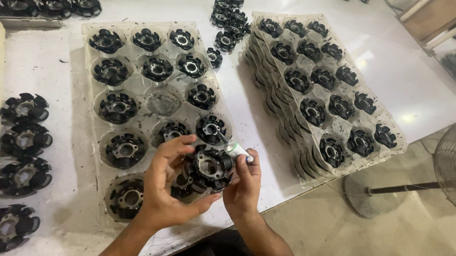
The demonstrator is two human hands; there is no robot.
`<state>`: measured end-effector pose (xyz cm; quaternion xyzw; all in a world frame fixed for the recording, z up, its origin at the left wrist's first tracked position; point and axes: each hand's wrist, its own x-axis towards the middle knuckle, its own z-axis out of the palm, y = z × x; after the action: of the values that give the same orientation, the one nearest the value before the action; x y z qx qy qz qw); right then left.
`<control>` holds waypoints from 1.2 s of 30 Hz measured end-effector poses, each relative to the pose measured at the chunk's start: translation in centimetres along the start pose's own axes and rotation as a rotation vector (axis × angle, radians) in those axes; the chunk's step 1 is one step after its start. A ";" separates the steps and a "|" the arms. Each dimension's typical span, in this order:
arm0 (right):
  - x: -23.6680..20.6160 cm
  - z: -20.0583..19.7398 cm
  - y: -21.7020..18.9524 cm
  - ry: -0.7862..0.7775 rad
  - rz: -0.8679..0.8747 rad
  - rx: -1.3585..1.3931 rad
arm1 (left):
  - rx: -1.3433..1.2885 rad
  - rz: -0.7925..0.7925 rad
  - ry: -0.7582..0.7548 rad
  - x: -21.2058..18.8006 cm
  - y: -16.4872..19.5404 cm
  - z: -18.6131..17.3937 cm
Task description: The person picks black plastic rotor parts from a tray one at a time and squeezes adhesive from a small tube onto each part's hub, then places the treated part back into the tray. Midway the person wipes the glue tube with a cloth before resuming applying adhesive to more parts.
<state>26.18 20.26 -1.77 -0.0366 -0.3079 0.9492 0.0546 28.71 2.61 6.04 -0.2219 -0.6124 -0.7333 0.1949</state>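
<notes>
My left hand (165, 188) holds a black round stator part (207, 168) with radial teeth and a metal centre, lifted just above the near end of a clear plastic tray (89, 129). My right hand (245, 185) grips a small white and green tube (237, 151), its thin nozzle pointing up-left toward the part's upper rim. The tray below holds several matching black parts in round pockets; one pocket (162, 101) in the middle is bare.
A stack of clear trays (396, 148) full of the same parts stands to the right. Loose parts lie along the left table edge (24, 142) and at the top centre (228, 23). A pedestal fan (454, 168) stands on the floor at right.
</notes>
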 end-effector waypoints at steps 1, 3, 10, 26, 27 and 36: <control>0.1 0.1 0.2 -0.070 -0.020 0.022 | -0.136 -0.035 0.044 0.0 -0.6 0.3; 0.4 0.1 0.6 -0.212 -0.062 0.066 | -0.409 -0.102 0.131 -0.1 -1.8 0.7; 1.0 0.5 2.7 -0.227 -0.205 -0.261 | -0.925 -0.197 0.297 2.0 -4.8 -1.2; -0.7 1.7 -0.6 -0.497 -0.863 -0.833 | -0.206 0.131 0.109 1.8 -2.9 -1.6; -0.8 1.9 -0.7 -0.498 -0.900 -0.861 | -0.213 0.129 0.101 1.8 -2.9 -1.6; -0.8 3.3 -1.5 -0.488 -1.006 -1.028 | -0.199 0.166 0.123 1.9 -3.9 -1.8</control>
<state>26.75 19.44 1.78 0.2982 -0.6945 0.5281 0.3872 24.75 1.54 3.68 -0.2448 -0.5031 -0.7840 0.2689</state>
